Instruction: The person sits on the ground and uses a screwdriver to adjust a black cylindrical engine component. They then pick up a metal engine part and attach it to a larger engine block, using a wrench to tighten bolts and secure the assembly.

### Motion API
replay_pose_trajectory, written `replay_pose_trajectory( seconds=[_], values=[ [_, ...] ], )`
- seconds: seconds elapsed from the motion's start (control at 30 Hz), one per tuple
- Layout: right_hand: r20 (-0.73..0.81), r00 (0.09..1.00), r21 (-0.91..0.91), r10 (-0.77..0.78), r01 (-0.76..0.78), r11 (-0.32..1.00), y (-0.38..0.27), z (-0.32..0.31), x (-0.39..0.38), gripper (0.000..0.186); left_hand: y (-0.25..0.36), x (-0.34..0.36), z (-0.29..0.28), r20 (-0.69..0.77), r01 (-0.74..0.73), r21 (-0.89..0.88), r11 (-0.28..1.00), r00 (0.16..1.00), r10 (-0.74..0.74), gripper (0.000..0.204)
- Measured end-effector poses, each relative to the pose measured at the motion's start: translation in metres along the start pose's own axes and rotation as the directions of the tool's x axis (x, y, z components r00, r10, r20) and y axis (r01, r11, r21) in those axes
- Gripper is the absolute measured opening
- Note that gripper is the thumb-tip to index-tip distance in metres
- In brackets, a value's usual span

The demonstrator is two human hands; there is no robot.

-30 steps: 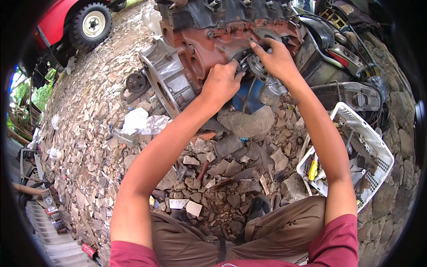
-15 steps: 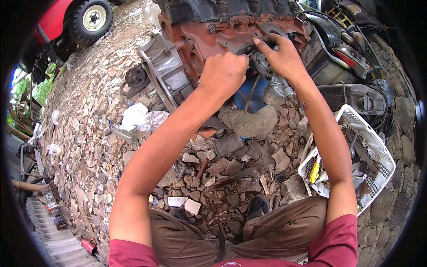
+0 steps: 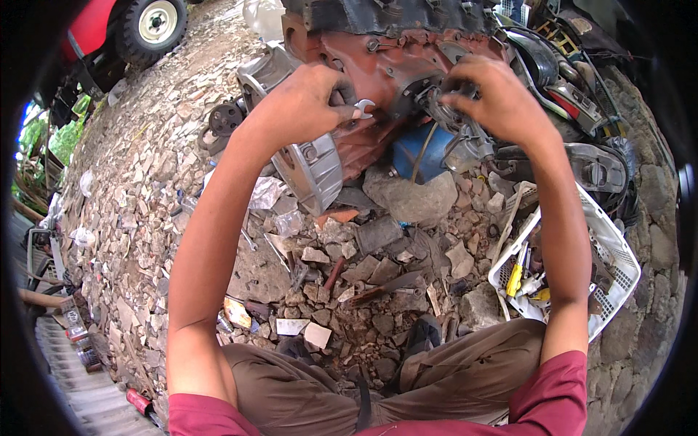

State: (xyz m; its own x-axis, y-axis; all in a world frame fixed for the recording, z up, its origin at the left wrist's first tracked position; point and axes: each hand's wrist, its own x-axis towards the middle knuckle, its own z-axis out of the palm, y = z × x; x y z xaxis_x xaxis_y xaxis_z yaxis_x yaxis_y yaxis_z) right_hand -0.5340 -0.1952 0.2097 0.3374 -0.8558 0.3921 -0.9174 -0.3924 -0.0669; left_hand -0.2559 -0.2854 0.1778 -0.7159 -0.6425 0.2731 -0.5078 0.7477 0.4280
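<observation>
In my left hand [image 3: 313, 102] is an open-end wrench [image 3: 364, 109], pinched between thumb and fingers so that only its jaw shows. It is held in front of the reddish-brown engine block [image 3: 356, 62], left of a round metal part resembling a fuel pump [image 3: 445, 112]. That part is set against the block's side, and a clear bowl [image 3: 463, 151] hangs below it. My right hand [image 3: 498, 94] is just above and right of the pump, its thumb and fingers curved and apart. Whether its fingertips touch the pump I cannot tell.
Under the pump are a blue container [image 3: 423, 151] and a flat stone [image 3: 411, 195]. A grey metal housing [image 3: 313, 174] leans left of the block. On the right, a white plastic basket [image 3: 622, 254] holds tools, including a yellow-handled one [image 3: 515, 280]. Broken stones cover the ground.
My left hand has moved left, away from the pump, and the wrench jaw has come into sight. My right hand has shifted right, its fingers now spread off the pump.
</observation>
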Motion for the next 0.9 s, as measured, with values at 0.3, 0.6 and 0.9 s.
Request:
replay_pose_trajectory(
  seconds=[0.3, 0.6, 0.9],
  values=[
    [-0.111, 0.994, -0.675, 0.014, -0.086, 0.733, -0.06, 0.068, -0.002, 0.014, -0.021, 0.003, 0.012, -0.068, -0.066, -0.054, 0.996, 0.996, 0.062, 0.031],
    [-0.181, 0.983, -0.804, 0.03, -0.165, 0.572, -0.05, 0.097, 0.005, 0.015, -0.029, -0.004, 0.014, -0.098, -0.08, -0.108, 0.991, 0.993, 0.07, 0.034],
    [-0.172, 0.985, -0.815, -0.025, -0.128, 0.565, -0.052, 0.101, 0.006, 0.014, -0.022, -0.021, 0.008, -0.066, -0.128, -0.104, 0.986, 0.99, 0.121, 0.027]
  ],
)
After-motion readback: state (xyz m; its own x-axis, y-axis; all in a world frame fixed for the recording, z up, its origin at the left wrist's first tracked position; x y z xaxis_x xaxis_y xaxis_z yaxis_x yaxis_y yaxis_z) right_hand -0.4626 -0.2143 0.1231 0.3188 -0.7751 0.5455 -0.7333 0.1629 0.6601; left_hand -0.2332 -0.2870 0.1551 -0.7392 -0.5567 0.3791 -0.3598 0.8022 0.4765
